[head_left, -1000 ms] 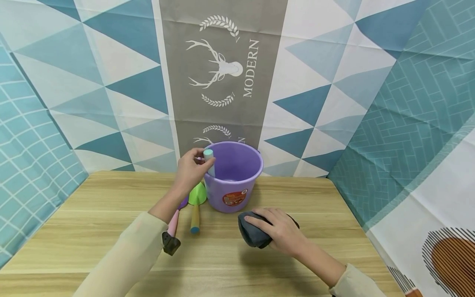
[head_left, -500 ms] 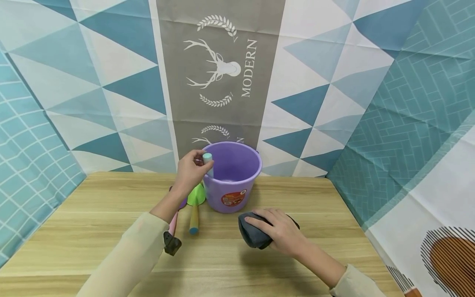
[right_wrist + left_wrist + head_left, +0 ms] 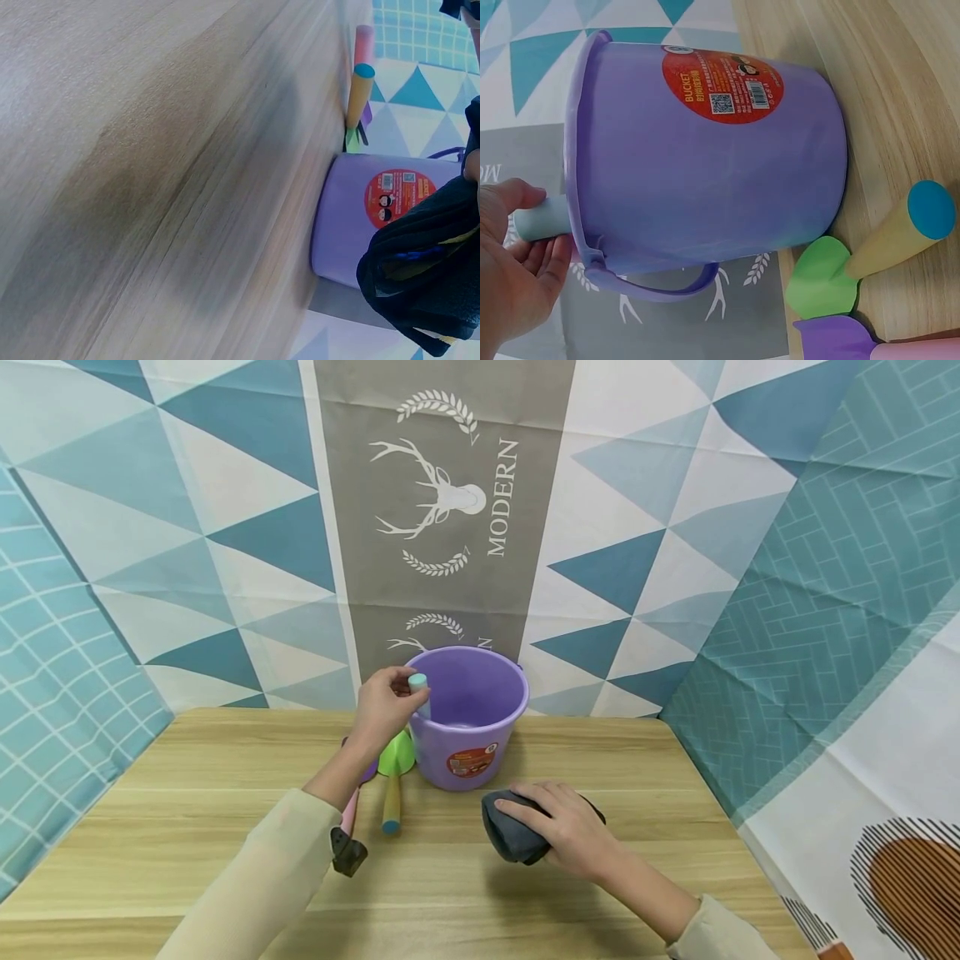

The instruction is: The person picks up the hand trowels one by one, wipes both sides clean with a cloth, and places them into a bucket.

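My left hand [image 3: 386, 706] is at the near-left rim of a purple bucket [image 3: 468, 735], pinching a pale blue cylindrical handle [image 3: 417, 680] between thumb and fingers. The handle stands nearly upright, its lower part down inside the bucket and hidden by the wall. In the left wrist view the same pale handle [image 3: 544, 217] sticks out past the bucket's rim. My right hand [image 3: 566, 822] grips a folded dark grey cloth [image 3: 510, 827] over the table, in front and to the right of the bucket. Blue and yellow bits show between the folds of the cloth [image 3: 420, 270] in the right wrist view.
Left of the bucket lie a green toy shovel [image 3: 397, 756] with a tan handle and a purple one [image 3: 832, 337] with a pink handle, partly behind my left arm. The wooden table [image 3: 435, 893] meets patterned wall sheets at the back. The bucket's purple carrying handle [image 3: 660, 291] hangs at its side.
My left hand has lowered the pale blue handle slightly into the bucket. The right hand and its cloth have stayed in place.
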A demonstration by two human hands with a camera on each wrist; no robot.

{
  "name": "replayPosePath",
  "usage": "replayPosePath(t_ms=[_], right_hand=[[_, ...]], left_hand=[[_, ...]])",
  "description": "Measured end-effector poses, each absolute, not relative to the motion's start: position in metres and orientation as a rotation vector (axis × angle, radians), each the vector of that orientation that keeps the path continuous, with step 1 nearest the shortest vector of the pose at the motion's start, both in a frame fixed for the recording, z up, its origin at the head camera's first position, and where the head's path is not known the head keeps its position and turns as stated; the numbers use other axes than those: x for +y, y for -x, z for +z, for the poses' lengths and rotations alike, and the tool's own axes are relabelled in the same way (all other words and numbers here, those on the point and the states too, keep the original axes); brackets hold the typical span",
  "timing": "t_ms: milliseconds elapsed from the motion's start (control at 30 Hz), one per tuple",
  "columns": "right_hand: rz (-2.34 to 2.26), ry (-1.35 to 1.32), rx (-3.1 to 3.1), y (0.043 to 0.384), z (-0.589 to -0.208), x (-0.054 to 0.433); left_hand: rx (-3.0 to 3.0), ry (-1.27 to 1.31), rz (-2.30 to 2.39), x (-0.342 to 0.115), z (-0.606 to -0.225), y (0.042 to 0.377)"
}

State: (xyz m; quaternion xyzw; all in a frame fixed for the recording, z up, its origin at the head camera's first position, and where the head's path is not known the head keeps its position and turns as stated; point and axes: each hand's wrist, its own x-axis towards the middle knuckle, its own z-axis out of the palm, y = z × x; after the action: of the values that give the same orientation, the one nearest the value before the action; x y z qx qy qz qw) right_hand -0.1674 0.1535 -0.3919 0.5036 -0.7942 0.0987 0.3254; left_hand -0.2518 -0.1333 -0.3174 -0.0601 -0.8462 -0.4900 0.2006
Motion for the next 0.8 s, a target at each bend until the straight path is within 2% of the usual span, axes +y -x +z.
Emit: replayPosePath(t_ms=[800], right_hand=[[0.256,-1.322,-2.09,0.1671,-0.3921,0.1525]], left_hand=[[-2.406,0.143,-1.32,-0.1363,-0.3227,0.2526]])
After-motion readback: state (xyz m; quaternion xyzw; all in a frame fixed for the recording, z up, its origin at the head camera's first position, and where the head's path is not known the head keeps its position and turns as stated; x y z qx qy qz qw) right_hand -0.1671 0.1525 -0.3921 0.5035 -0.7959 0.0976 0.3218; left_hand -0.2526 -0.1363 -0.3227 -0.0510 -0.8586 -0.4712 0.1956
